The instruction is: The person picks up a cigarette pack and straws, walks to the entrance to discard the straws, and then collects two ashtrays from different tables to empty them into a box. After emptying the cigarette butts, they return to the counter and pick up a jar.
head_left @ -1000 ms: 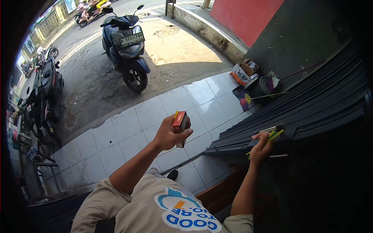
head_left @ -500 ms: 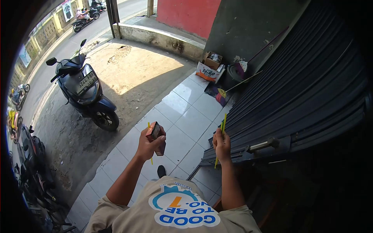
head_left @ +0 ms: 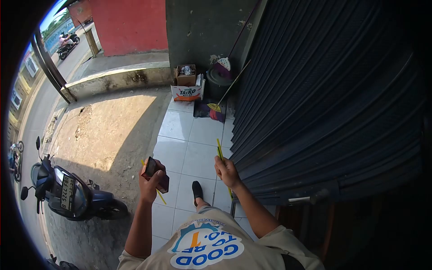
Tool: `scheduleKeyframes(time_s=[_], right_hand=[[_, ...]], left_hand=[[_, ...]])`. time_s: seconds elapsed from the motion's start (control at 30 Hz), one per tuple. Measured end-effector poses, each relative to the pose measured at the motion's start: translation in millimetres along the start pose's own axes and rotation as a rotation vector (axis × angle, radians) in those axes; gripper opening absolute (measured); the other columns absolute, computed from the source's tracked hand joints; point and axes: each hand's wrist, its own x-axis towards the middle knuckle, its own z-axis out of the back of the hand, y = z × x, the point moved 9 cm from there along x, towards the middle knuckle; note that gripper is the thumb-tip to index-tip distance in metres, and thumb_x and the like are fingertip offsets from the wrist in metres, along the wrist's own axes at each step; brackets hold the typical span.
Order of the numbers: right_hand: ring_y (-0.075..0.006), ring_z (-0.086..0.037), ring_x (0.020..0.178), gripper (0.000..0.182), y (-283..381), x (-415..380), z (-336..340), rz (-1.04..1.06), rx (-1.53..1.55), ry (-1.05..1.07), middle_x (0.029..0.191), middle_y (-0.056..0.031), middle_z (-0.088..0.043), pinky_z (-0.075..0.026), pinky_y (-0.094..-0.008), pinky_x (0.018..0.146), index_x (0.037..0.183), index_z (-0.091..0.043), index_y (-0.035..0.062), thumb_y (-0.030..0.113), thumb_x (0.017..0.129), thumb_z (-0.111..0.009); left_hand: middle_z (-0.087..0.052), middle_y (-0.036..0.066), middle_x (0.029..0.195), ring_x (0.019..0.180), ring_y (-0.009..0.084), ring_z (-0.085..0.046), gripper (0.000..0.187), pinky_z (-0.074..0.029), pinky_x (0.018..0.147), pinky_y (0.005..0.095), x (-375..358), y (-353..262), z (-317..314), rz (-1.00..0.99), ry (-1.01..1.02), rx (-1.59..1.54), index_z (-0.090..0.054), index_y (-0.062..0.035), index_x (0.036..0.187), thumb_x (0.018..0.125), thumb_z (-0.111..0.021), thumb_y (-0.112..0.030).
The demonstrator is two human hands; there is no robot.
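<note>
In front of me, my left hand (head_left: 149, 184) is closed around a small reddish-brown box (head_left: 163, 183) with a dark top. A thin yellow strip (head_left: 161, 197) sticks out above and below that same hand. My right hand (head_left: 228, 173) grips long thin yellow strips (head_left: 219, 147), upright in the fist; their lower end shows beneath it. Both hands are held apart at waist height over white floor tiles. My palms hide the middle of the strips.
A dark folding metal door (head_left: 310, 99) with a handle (head_left: 310, 198) stands close on my right. Ahead are a broom (head_left: 216, 110), a dark bin (head_left: 219, 83) and cardboard boxes (head_left: 186, 92) by the wall. A parked scooter (head_left: 74, 193) is at left, beside the tiles (head_left: 175, 155).
My view has swung to the right, so the scooter now sits lower left. One dark shoe has come further into view, stepping forward. Both hands keep hold of their things.
</note>
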Motion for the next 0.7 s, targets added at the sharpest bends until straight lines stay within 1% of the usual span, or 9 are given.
scheduleKeyframes(time_s=[0.13, 0.2, 0.27, 0.37, 0.43, 0.47, 0.53, 0.63, 0.7], right_hand=[[-0.0051, -0.029, 0.052, 0.044, -4, 87, -9, -0.016, -0.040, 0.025, 0.059, 0.0071, -0.035, -0.029, -0.0266, 0.050, 0.074, -0.043, 0.0135, 0.042, 0.107, -0.045], [-0.0050, -0.030, 0.054, 0.043, 9, 130, -17, 0.030, -0.066, 0.032, 0.061, 0.0076, -0.036, -0.029, -0.0262, 0.051, 0.075, -0.045, 0.0127, 0.042, 0.107, -0.046], [-0.0048, -0.030, 0.055, 0.043, 20, 170, -27, 0.040, -0.071, 0.044, 0.061, 0.0079, -0.036, -0.029, -0.0261, 0.051, 0.076, -0.046, 0.0126, 0.042, 0.107, -0.047], [-0.0043, -0.031, 0.056, 0.041, 31, 221, -48, 0.043, -0.122, 0.129, 0.063, 0.0086, -0.036, -0.029, -0.0260, 0.052, 0.078, -0.048, 0.0126, 0.042, 0.106, -0.047], [-0.0041, -0.029, 0.056, 0.040, 37, 250, -57, 0.020, -0.122, 0.167, 0.063, 0.0088, -0.035, -0.028, -0.0262, 0.052, 0.078, -0.048, 0.0127, 0.042, 0.106, -0.048], [-0.0040, -0.029, 0.056, 0.039, 32, 265, -57, 0.013, -0.084, 0.167, 0.063, 0.0089, -0.035, -0.027, -0.0263, 0.051, 0.079, -0.048, 0.0126, 0.041, 0.106, -0.048], [-0.0038, -0.029, 0.055, 0.040, 22, 291, -58, 0.003, -0.051, 0.140, 0.062, 0.0088, -0.035, -0.027, -0.0260, 0.051, 0.077, -0.047, 0.0133, 0.040, 0.106, -0.048], [-0.0039, -0.031, 0.054, 0.041, 9, 333, -52, -0.035, -0.018, 0.050, 0.061, 0.0081, -0.037, -0.028, -0.0250, 0.051, 0.075, -0.046, 0.0142, 0.040, 0.106, -0.048], [-0.0042, -0.032, 0.054, 0.041, 4, 359, -47, -0.049, -0.045, -0.001, 0.060, 0.0075, -0.038, -0.028, -0.0249, 0.050, 0.075, -0.045, 0.0141, 0.040, 0.106, -0.049]], left_hand=[[-0.059, 0.003, 0.083, 0.072, 0.0099, -0.057, 0.022, -0.046, 0.067, 0.0254, 72, 9, 25, -0.006, -0.016, 0.027, -0.059, -0.0037, 0.097, 0.085, -0.069, -0.019], [-0.059, 0.003, 0.084, 0.074, 0.0103, -0.057, 0.021, -0.046, 0.068, 0.0257, 107, 13, 34, 0.007, 0.010, 0.022, -0.059, -0.0038, 0.097, 0.086, -0.068, -0.019], [-0.060, 0.003, 0.085, 0.077, 0.0105, -0.057, 0.021, -0.046, 0.069, 0.0260, 134, 7, 53, -0.047, -0.072, 0.034, -0.059, -0.0039, 0.098, 0.087, -0.066, -0.020], [-0.060, 0.004, 0.086, 0.079, 0.0108, -0.057, 0.022, -0.045, 0.071, 0.0258, 172, 3, 69, -0.066, -0.110, 0.029, -0.059, -0.0043, 0.099, 0.088, -0.065, -0.022], [-0.061, 0.005, 0.089, 0.082, 0.0120, -0.057, 0.022, -0.046, 0.075, 0.0271, 198, 14, 84, -0.011, -0.126, 0.014, -0.060, -0.0053, 0.100, 0.087, -0.067, -0.021], [-0.061, 0.005, 0.090, 0.083, 0.0124, -0.058, 0.023, -0.046, 0.077, 0.0275, 214, 19, 90, -0.017, -0.143, 0.014, -0.059, -0.0051, 0.100, 0.086, -0.067, -0.021], [-0.061, 0.005, 0.092, 0.086, 0.0135, -0.058, 0.024, -0.047, 0.081, 0.0284, 245, 28, 103, -0.023, -0.139, -0.008, -0.059, -0.0046, 0.100, 0.085, -0.069, -0.020], [-0.061, 0.006, 0.092, 0.087, 0.0135, -0.058, 0.024, -0.047, 0.080, 0.0285, 300, 37, 125, 0.020, -0.112, 0.016, -0.058, -0.0046, 0.100, 0.085, -0.069, -0.019], [-0.061, 0.006, 0.093, 0.087, 0.0136, -0.058, 0.025, -0.047, 0.080, 0.0286, 340, 32, 135, 0.026, -0.088, 0.032, -0.058, -0.0048, 0.101, 0.084, -0.070, -0.019]])
